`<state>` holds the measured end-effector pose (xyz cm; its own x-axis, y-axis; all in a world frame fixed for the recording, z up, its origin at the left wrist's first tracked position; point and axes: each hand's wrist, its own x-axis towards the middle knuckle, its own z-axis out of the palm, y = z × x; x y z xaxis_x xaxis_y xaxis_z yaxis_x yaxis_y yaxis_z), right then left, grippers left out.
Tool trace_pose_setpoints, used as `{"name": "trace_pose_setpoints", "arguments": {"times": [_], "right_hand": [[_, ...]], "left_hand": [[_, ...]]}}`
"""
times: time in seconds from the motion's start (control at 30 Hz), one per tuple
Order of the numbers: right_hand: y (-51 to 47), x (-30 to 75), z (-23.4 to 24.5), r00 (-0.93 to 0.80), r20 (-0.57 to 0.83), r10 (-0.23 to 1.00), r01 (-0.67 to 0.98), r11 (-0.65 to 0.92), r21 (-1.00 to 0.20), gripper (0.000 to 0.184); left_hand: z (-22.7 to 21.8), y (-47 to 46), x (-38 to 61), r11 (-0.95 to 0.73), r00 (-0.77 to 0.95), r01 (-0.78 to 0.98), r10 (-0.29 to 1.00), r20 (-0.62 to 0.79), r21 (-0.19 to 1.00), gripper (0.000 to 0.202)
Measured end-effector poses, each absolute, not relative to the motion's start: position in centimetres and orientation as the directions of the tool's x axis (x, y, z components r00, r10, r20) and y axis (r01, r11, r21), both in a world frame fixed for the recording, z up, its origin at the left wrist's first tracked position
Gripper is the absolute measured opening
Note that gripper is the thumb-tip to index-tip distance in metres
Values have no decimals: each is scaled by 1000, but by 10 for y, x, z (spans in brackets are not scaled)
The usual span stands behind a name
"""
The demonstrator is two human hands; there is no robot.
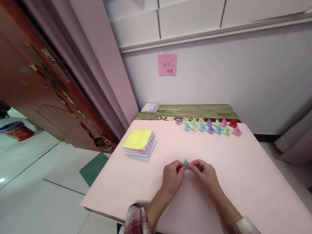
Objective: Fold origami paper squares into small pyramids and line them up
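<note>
A small blue-grey folded paper piece [186, 163], pointed at the top, is held upright between my two hands over the pink table cover. My left hand [173, 175] pinches its left edge between thumb and fingertips. On the other side, my right hand [205, 172] pinches the right edge in the same way. Beyond my hands stand two rows of small folded paper pieces [210, 127] in purple, green, blue, pink and red. To the left lies a stack of square paper sheets [138, 141] with a yellow one on top.
The pink cover [118, 184] lies over a wooden table [194, 109] against the wall. A small printed packet [150, 107] sits at the far left corner. A pink note [167, 65] hangs on the wall. Left are a red door [14, 68], a green sheet [94, 169] and a bin [16, 131].
</note>
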<state>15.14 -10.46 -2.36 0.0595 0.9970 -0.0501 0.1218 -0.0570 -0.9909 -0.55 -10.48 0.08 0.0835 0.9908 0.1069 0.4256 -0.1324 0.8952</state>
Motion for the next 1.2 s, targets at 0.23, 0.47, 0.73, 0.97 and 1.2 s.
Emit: {"name": "trace_pose_setpoints", "arguments": {"times": [0.23,0.47,0.73,0.97,1.2], "right_hand": [[-108,148,-19,-23,-82,996,-36,-83,-996,36],[-106,148,-22,54,156,986,229,140,-963,31],[-108,150,-16,-118,-75,990,-150,-92,-984,35],[-109,146,-13,-199,-114,973,-265,-166,-950,39],[-107,151,-20,-146,-193,970,-140,-213,-967,46]], "left_hand": [[2,-101,-4,16,74,185,997,-30,983,20],[4,-103,-4,-71,72,257,996,54,964,23],[12,-100,-3,219,148,-204,970,-191,954,34],[8,-100,-5,373,257,-378,922,-291,847,34],[9,-100,-8,429,314,-321,889,-333,844,37]]}}
